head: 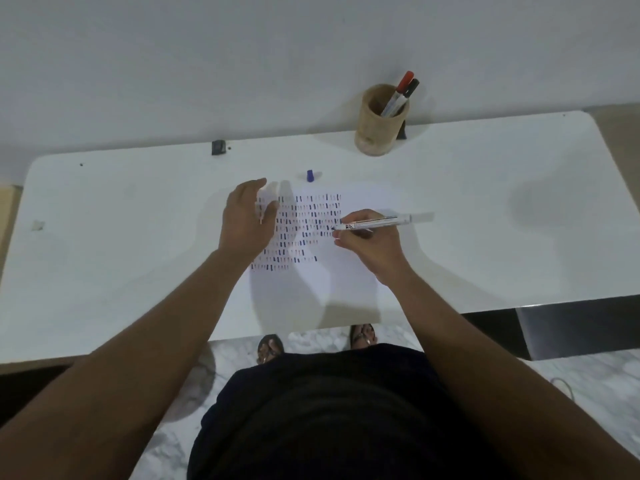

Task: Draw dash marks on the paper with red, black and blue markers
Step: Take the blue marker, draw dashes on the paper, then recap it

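Smooth white worktop [485, 209] with a soft sheen, matt paper [322, 282], wooden cup [375, 128] — rough-grained, marbled floor [311, 336] — all looked so.

Brightness: you are working in dim, cool, even light.
Shadows: your arms throw soft double shadows across the paper [311, 289] and the bench [485, 202]; another soft patch sits far right.
Glare: none; the white bench reads grey-green.
Sharpness: your view is soft, and the dash marks smear.
Distortion: the bench edges bow toward your frame corners.
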